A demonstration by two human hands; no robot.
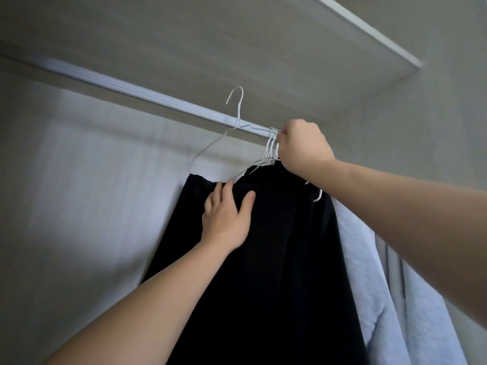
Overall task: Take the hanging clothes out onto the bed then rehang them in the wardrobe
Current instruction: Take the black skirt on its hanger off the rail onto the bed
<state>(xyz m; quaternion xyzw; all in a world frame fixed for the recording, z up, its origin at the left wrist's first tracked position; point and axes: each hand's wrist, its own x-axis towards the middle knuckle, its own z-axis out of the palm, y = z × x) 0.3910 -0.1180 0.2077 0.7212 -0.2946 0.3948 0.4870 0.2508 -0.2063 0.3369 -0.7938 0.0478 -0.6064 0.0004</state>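
The wardrobe rail [158,97] runs slantwise under the shelf [342,35], and everything else is placed from it; at the rail's right end the right hand [303,147] is raised and closed, its fingers clamped on a bunch of white wire hangers [271,148] whose hooks crowd together on the rail just beside the knuckles; the fingertips themselves are hidden behind the back of the hand; below that bunch hangs the black garment [276,259], a long dark drop of cloth reaching down out of view; the left hand [226,217] lies flat against the upper part of this garment, well below the rail, fingers straight and a little apart, thumb spread to the right, gripping nothing; left of the bunch one more white wire hanger, the loose hanger [238,111], stands tilted with its hook rising above the rail and not caught on it; whether it carries any of the black cloth I cannot tell; right of the black garment, below the rail's right end and under the right forearm, hangs a light blue shirt [369,272]; behind the rail is the pale back panel [79,180] of the wardrobe.
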